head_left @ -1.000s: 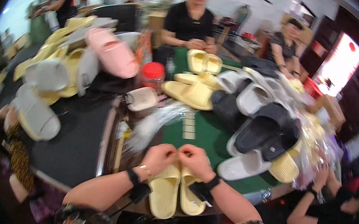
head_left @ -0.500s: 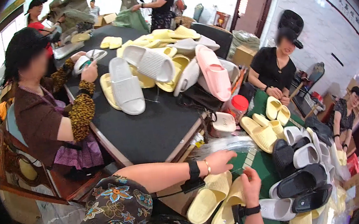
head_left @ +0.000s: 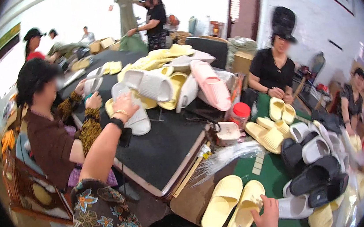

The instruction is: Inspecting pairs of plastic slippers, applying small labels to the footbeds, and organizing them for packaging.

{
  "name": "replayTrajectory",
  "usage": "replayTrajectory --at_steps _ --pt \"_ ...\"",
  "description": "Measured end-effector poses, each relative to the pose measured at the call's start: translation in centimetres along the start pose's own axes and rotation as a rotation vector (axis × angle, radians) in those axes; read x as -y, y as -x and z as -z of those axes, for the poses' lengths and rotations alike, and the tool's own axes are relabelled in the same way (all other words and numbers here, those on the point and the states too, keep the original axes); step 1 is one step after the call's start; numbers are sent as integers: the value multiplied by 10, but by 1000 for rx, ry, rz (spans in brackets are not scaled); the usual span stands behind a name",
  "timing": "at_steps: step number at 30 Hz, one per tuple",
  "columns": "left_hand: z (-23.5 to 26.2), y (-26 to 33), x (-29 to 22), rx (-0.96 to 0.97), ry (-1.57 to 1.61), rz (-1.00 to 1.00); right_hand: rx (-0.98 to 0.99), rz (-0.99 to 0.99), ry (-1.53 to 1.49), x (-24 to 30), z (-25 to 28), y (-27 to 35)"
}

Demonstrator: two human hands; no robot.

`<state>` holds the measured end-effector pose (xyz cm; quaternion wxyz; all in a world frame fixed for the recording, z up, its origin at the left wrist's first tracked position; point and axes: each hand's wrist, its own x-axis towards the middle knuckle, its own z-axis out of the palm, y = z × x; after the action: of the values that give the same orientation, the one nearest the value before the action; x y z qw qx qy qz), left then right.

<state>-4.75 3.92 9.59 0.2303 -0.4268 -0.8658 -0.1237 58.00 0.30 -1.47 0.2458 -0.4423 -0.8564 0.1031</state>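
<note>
Reaching far out over the black table, my left hand (head_left: 126, 107) is above a light grey slide slipper (head_left: 139, 126), its fingers stretched over the ribbed strap. Whether it presses on the slipper I cannot tell. My right hand (head_left: 268, 216) is low at the front, thumb and fingers apart, beside a yellow slipper (head_left: 247, 206). A second yellow slipper (head_left: 222, 202) lies parallel to it on the left. Beyond the grey slipper, a heap holds another grey slipper (head_left: 150, 85), a pink slipper (head_left: 211, 84) and several yellow ones.
A red-lidded jar (head_left: 240, 112) and a clear plastic bundle (head_left: 226, 157) are by the black table's corner (head_left: 168, 190). Black slippers (head_left: 315, 175) and grey ones crowd the green mat (head_left: 245, 169) at right. A co-worker (head_left: 50, 127) sits at left, another (head_left: 272, 68) across.
My left hand has gone from the plastic bundle up and left to the grey slipper. My right hand has dropped lower, beside the yellow pair. The view has shifted.
</note>
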Motion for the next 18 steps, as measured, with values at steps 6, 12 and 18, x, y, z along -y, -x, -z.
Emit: replayTrajectory --at_steps 6,12,18 --pt "-22 -29 8 143 479 -192 306 -123 -151 50 3 4" --pt "-44 -60 15 53 464 -28 233 -47 -12 56 -31 -3" --pt "-19 -44 17 109 599 -201 62 -9 9 49 -37 -19"
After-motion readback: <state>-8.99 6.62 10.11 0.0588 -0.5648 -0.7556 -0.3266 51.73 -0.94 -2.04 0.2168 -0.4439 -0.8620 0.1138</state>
